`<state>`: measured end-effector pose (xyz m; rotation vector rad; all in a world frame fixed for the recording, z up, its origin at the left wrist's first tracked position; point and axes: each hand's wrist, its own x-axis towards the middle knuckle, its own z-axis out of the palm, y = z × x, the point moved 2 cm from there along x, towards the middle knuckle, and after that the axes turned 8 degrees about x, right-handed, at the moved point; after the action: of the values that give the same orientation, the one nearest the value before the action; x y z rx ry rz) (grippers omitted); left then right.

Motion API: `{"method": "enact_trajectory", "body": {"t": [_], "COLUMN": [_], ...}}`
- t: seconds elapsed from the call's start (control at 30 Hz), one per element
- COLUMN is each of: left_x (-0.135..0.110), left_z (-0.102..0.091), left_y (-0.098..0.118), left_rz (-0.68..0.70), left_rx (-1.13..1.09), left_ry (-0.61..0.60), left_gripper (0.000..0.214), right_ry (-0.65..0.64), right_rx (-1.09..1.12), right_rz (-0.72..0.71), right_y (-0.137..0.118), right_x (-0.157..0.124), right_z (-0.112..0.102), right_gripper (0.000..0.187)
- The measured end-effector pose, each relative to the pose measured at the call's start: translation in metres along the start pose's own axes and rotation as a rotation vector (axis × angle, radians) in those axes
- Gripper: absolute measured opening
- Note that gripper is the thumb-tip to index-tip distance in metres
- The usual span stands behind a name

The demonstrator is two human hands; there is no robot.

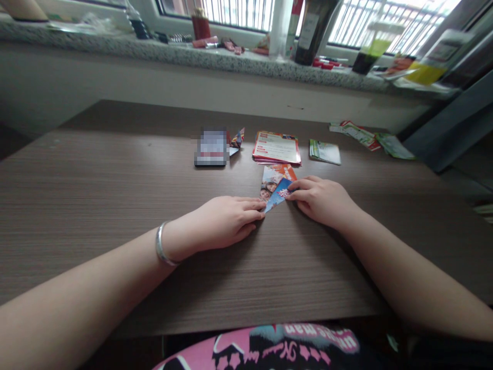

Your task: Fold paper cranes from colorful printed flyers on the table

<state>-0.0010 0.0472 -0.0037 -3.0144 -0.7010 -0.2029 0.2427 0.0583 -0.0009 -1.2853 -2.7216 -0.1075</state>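
Observation:
A printed sheet of paper (269,177), orange and photo-patterned, lies on the table with one side folded over diagonally. The folded flap shows its blue face with a white and red star shape. My left hand (227,221), wearing a silver bangle (159,244), has its fingertips together on the paper's lower left corner. On the flap's right corner, the bent fingers of my right hand (318,198) grip the paper, thumb tucked beneath. Parts of the paper's edges are hidden under my fingers.
Behind the paper lie a stack of printed cards (276,147), a small green-and-white stack (324,152) and a phone (211,147) beside a folded paper piece (238,139). Paper strips (360,134) lie at the back right. Bottles and small items crowd the windowsill (246,60).

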Motion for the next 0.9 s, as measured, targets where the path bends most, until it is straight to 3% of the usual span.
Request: {"method": "enact_trajectory", "body": {"t": [0.33,0.9], "left_x": [0.0,0.002], "left_z": [0.001,-0.001], "left_y": [0.001,-0.001], "left_rz": [0.005,0.002], "left_rx": [0.024,-0.047], "left_ry": [-0.008,-0.044], "left_gripper": [0.032,0.031], "right_ry": [0.0,-0.009], "right_rx": [-0.006,-0.062], "right_rz": [0.167,0.206], "right_y": [0.021,0.03], "right_x": [-0.002,-0.003], "right_z": [-0.002,0.002], "right_gripper": [0.027,0.03]}}
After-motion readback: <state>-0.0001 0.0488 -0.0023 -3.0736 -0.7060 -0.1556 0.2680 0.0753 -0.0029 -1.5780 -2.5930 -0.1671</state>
